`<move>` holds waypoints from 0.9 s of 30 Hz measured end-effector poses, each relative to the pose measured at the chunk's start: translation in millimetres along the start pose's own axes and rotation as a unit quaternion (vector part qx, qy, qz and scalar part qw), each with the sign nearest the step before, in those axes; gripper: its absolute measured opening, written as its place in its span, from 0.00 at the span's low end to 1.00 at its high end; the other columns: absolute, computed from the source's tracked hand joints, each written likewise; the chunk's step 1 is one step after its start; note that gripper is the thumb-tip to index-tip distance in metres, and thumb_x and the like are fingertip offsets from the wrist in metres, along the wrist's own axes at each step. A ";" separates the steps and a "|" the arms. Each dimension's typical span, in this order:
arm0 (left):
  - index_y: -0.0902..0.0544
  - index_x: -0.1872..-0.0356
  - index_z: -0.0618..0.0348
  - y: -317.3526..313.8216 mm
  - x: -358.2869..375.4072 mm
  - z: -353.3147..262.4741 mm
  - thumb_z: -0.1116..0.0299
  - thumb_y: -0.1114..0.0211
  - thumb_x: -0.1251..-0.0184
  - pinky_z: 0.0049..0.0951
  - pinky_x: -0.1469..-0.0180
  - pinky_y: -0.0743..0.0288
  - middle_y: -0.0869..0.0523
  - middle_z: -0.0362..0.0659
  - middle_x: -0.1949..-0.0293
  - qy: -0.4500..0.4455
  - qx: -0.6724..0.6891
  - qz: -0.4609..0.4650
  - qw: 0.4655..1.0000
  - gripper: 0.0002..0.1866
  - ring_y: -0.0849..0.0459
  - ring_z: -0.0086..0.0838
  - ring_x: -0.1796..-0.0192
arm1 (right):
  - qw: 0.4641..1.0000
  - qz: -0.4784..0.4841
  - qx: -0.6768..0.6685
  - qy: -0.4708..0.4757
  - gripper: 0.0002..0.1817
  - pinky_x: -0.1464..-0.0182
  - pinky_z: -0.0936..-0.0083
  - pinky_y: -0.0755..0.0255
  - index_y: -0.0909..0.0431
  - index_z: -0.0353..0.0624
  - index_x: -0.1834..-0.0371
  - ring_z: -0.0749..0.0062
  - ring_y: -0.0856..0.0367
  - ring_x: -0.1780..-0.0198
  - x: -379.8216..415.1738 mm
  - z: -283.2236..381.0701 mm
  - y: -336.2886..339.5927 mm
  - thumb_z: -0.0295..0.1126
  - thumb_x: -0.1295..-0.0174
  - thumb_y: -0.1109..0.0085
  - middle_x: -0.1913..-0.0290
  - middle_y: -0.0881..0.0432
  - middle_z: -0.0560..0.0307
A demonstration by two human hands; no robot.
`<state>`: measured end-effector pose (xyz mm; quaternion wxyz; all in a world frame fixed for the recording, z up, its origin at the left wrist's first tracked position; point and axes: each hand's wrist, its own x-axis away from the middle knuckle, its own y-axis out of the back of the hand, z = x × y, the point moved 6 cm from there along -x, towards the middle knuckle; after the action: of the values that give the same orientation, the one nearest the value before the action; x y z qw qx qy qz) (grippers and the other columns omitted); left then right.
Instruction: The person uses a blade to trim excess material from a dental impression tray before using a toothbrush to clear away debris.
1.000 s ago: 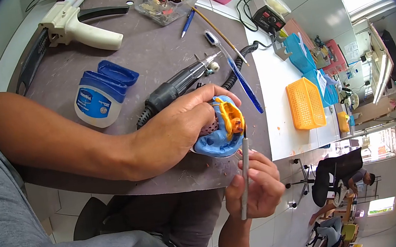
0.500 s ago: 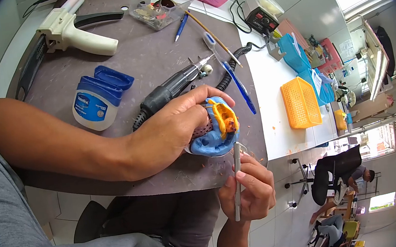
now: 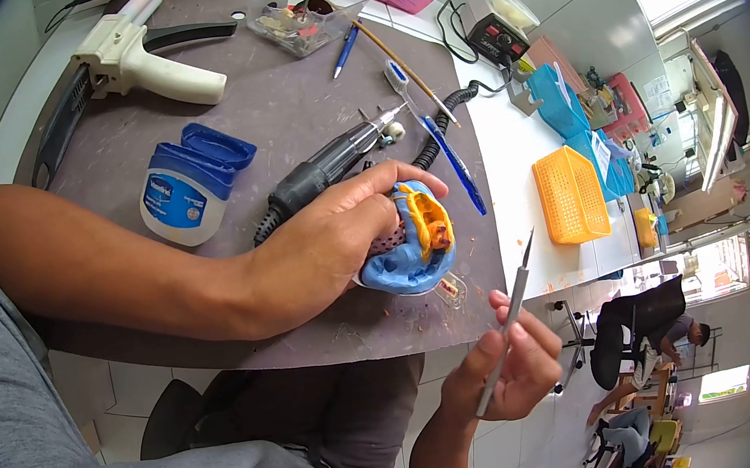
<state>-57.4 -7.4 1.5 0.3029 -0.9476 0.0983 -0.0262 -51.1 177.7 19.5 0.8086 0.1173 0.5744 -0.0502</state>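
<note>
My left hand [image 3: 337, 229] is closed around a dental impression [image 3: 402, 270] of blue putty with a yellow-orange lining, in a perforated tray. The lined side is turned up, over the table's front edge. In my right hand [image 3: 512, 372] is a slim grey metal knife [image 3: 506, 340], pinched between thumb and fingers. Its thin pointed blade is up and away from the impression. A small clear plastic piece [image 3: 451, 290] lies on the table just beside the impression. Behind my left hand rests a black handpiece [image 3: 319, 167].
On the dark table [image 3: 277, 67] are a blue-lidded jar [image 3: 182, 195], a white dispensing gun [image 3: 149, 65], a toothbrush [image 3: 453, 167], a pen [image 3: 346, 51], a brush [image 3: 400, 65] and a clear box [image 3: 304, 16]. A yellow basket [image 3: 571, 196] stands to the right. A person [image 3: 682, 336] sits farther off.
My right hand and the knife have moved right, away from the impression, and the blade now points up. The clear plastic piece shows more. My left hand has hardly moved.
</note>
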 end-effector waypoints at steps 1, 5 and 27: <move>0.35 0.35 0.59 0.4 0.0 -0.1 0.75 0.59 0.33 0.27 0.38 0.25 0.22 0.48 0.47 0.004 -0.012 -0.004 1.000 0.24 0.20 0.25 0.45 | 1.000 0.000 -0.001 0.000 0.10 0.56 0.61 0.15 0.29 0.37 0.60 0.55 0.14 0.61 0.6 0.0 1.7 0.28 0.37 0.38 0.64 0.19 0.44; 0.35 0.35 0.60 0.1 -0.5 -0.5 0.75 0.59 0.33 0.28 0.38 0.26 0.22 0.48 0.46 0.003 -0.019 0.003 1.000 0.24 0.21 0.25 0.43 | 0.993 0.084 0.038 -0.079 0.14 0.49 0.65 0.20 0.31 0.35 0.57 0.60 0.16 0.57 7.5 -9.0 4.8 0.36 0.31 0.43 0.62 0.20 0.43; 0.26 0.41 0.62 -12.5 5.9 -4.6 0.74 0.53 0.34 0.23 0.49 0.28 0.21 0.42 0.60 -0.110 -0.136 0.051 0.983 0.20 0.25 0.19 0.57 | 0.990 0.050 0.002 -0.134 0.14 0.51 0.69 0.22 0.26 0.36 0.52 0.65 0.16 0.63 -6.1 -11.8 4.3 0.32 0.36 0.40 0.62 0.16 0.43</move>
<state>-49.9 -1.3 12.4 0.1809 -0.9707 0.1156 0.1077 -63.0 184.4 22.1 0.8796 0.1397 0.4540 -0.0268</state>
